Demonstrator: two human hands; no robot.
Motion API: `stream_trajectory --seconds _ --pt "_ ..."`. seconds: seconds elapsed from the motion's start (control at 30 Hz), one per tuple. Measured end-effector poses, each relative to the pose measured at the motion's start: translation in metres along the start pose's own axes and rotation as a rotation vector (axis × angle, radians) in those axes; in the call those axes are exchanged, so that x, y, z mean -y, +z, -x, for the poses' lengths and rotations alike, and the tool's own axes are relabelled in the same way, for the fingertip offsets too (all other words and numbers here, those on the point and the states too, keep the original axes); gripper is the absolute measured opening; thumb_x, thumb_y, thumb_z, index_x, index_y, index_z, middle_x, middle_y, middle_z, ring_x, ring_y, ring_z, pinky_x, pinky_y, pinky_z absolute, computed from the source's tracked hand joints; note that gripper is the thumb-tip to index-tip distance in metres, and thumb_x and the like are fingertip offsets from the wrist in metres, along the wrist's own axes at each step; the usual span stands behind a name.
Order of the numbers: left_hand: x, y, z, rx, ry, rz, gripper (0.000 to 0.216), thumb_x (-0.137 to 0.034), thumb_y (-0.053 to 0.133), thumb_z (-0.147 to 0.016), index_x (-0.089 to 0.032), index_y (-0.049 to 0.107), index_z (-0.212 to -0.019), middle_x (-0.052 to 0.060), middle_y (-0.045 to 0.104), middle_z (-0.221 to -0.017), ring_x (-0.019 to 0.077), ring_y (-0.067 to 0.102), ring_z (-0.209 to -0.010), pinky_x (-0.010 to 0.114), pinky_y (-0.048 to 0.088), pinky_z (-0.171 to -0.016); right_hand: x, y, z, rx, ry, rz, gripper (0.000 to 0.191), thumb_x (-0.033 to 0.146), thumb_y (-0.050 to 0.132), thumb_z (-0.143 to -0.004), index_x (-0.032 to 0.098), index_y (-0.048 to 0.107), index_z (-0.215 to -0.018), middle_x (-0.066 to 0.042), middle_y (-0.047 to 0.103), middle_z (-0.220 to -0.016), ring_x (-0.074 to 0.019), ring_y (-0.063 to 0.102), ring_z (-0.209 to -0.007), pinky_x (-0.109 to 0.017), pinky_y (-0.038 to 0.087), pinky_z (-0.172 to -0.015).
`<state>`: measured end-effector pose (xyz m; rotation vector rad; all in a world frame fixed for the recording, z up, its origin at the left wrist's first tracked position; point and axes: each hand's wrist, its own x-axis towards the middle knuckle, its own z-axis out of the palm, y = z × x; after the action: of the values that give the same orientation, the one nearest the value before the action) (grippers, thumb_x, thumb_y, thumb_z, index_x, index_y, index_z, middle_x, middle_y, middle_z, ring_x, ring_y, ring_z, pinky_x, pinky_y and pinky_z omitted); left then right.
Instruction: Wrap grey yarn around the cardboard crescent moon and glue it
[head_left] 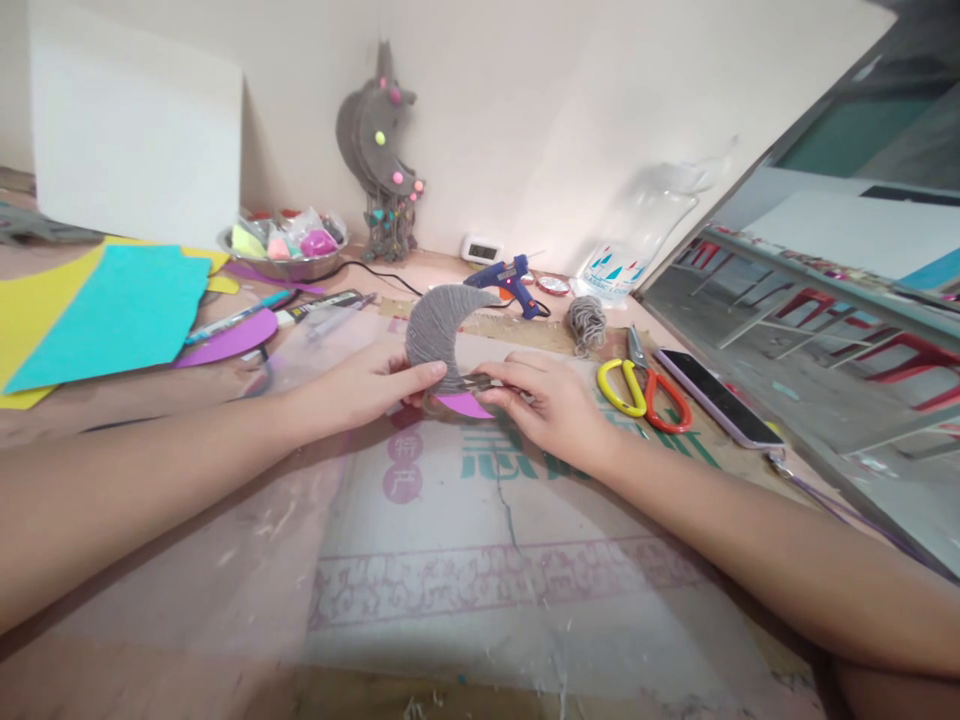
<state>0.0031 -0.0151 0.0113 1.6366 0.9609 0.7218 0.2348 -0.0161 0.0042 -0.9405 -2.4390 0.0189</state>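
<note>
A crescent moon shape (439,330), wrapped in grey yarn with its purple lower tip still bare, stands upright over the flattened cardboard (480,520). My left hand (360,385) pinches the crescent from the left, fingers closed on its lower part. My right hand (551,400) grips the bare purple tip from the right, fingers pressed on the yarn strand there. A small ball of grey yarn (586,322) lies beyond my right hand.
Yellow-and-red scissors (645,388) and a phone (716,398) lie to the right. A blue glue gun (510,280), a metal bowl of pom-poms (285,245), teal felt (112,310) and yellow felt, pens, and a finished moon decoration (382,150) stand behind. A window ledge runs along the right.
</note>
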Motion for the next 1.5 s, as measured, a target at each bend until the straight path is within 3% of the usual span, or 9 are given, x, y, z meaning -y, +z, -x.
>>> stream_trajectory --seconds 0.37,0.6,0.77,0.9,1.1,1.27,1.33,1.4,1.5 --pt "0.001 0.0 0.0 0.007 -0.028 0.019 0.032 -0.041 0.053 -0.085 -0.016 0.06 -0.066 0.0 0.054 -0.061 0.0106 0.046 -0.055 0.021 0.039 -0.05 -0.001 0.0 -0.001 -0.009 -0.032 0.003 0.027 0.033 0.049 -0.093 0.017 0.067 -0.106 -0.005 0.065 -0.08 -0.0141 0.056 -0.071 -0.026 0.042 -0.067" --pt "0.001 0.001 0.0 -0.056 -0.05 0.048 0.033 -0.045 0.055 -0.082 -0.016 0.056 -0.066 -0.001 0.05 -0.059 0.0111 0.045 -0.053 0.022 0.039 -0.049 0.0 -0.001 0.0 -0.082 0.115 -0.085 0.03 0.034 0.051 -0.091 0.016 0.062 -0.114 -0.008 0.068 -0.095 -0.0163 0.061 -0.081 -0.029 0.047 -0.073" --pt "-0.001 0.002 0.0 -0.148 -0.051 0.031 0.032 -0.045 0.06 -0.079 -0.017 0.056 -0.065 -0.001 0.053 -0.061 0.0129 0.049 -0.057 0.023 0.041 -0.051 -0.013 -0.01 -0.006 -0.094 0.112 -0.074 0.032 0.031 0.044 -0.095 0.02 0.059 -0.121 -0.007 0.068 -0.109 -0.0185 0.062 -0.098 -0.033 0.048 -0.085" --pt "-0.005 0.003 0.002 -0.104 -0.04 0.079 0.029 -0.046 0.062 -0.077 -0.017 0.06 -0.072 -0.002 0.055 -0.063 0.0124 0.049 -0.053 0.024 0.04 -0.048 -0.027 -0.021 -0.011 -0.075 0.142 0.072 0.033 0.027 0.046 -0.093 0.02 0.059 -0.122 -0.011 0.065 -0.111 -0.0226 0.058 -0.105 -0.041 0.045 -0.091" --pt "0.001 0.001 0.001 -0.17 -0.075 0.13 0.039 -0.05 0.058 -0.079 -0.017 0.052 -0.059 -0.003 0.049 -0.057 0.0118 0.045 -0.053 0.024 0.036 -0.049 -0.045 -0.017 -0.009 -0.019 0.211 0.1 0.048 0.024 0.053 -0.088 0.016 0.048 -0.134 -0.015 0.056 -0.12 -0.025 0.052 -0.114 -0.046 0.042 -0.098" --pt "0.004 0.001 -0.002 -0.169 -0.056 0.217 0.037 -0.046 0.053 -0.083 -0.016 0.054 -0.061 -0.001 0.053 -0.06 0.0126 0.046 -0.056 0.025 0.036 -0.054 -0.047 -0.027 -0.012 -0.041 0.196 0.053 0.037 0.031 0.054 -0.088 0.018 0.058 -0.122 -0.013 0.057 -0.122 -0.0246 0.052 -0.116 -0.045 0.039 -0.101" --pt "0.002 0.002 -0.002 -0.176 -0.074 0.191 0.038 -0.047 0.053 -0.083 -0.016 0.052 -0.06 -0.001 0.051 -0.058 0.0117 0.045 -0.054 0.024 0.036 -0.053 -0.046 -0.036 -0.014 -0.078 0.231 0.037 0.025 0.035 0.055 -0.087 0.017 0.066 -0.101 -0.009 0.065 -0.105 -0.0225 0.06 -0.1 -0.04 0.045 -0.091" --pt "0.001 0.002 -0.002 -0.175 -0.078 0.17 0.036 -0.047 0.056 -0.081 -0.017 0.051 -0.061 -0.002 0.05 -0.057 0.0113 0.045 -0.053 0.024 0.036 -0.051 -0.046 -0.044 -0.017 -0.112 0.296 0.034 0.026 0.039 0.054 -0.087 0.017 0.067 -0.08 -0.006 0.067 -0.083 -0.0193 0.062 -0.08 -0.033 0.048 -0.075" --pt "0.001 0.0 -0.004 -0.124 -0.021 0.196 0.029 -0.044 0.061 -0.078 -0.017 0.051 -0.071 -0.003 0.051 -0.059 0.011 0.047 -0.052 0.022 0.037 -0.049 -0.055 -0.051 -0.026 -0.138 0.339 0.077 0.029 0.038 0.049 -0.089 0.017 0.067 -0.08 -0.004 0.069 -0.078 -0.0178 0.062 -0.073 -0.029 0.046 -0.067"
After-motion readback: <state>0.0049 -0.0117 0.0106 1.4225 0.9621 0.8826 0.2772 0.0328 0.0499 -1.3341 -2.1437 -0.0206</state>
